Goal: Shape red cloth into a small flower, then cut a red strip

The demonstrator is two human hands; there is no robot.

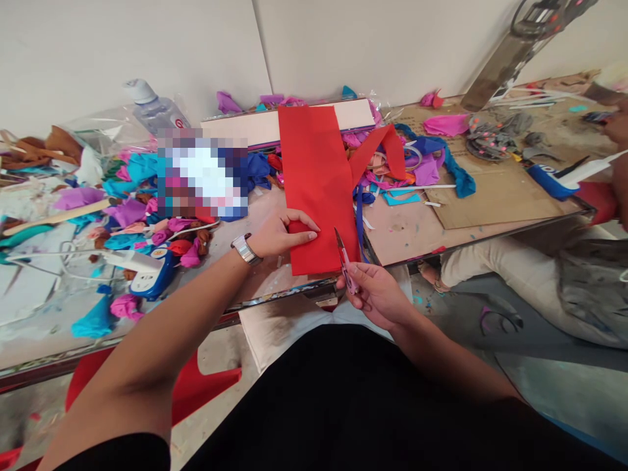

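A long red cloth strip (316,163) lies over the table, its near end by the front edge. My left hand (282,234), with a watch on the wrist, rests on the strip's left side, thumb and fingertips apart on the cloth. Pink-handled scissors (348,271) are in my right hand (373,288), their dark blades pointing away from me over the lower right part of the strip. The fingers of my right hand wrap round the handles. A folded red piece (380,154) lies to the right of the strip.
Colourful cloth scraps (142,170), a power strip (153,275) and a bottle (154,108) are on the left. Cardboard (483,196) and a second blue-and-white power strip (554,182) lie on the right. A person's leg (520,268) shows at the right.
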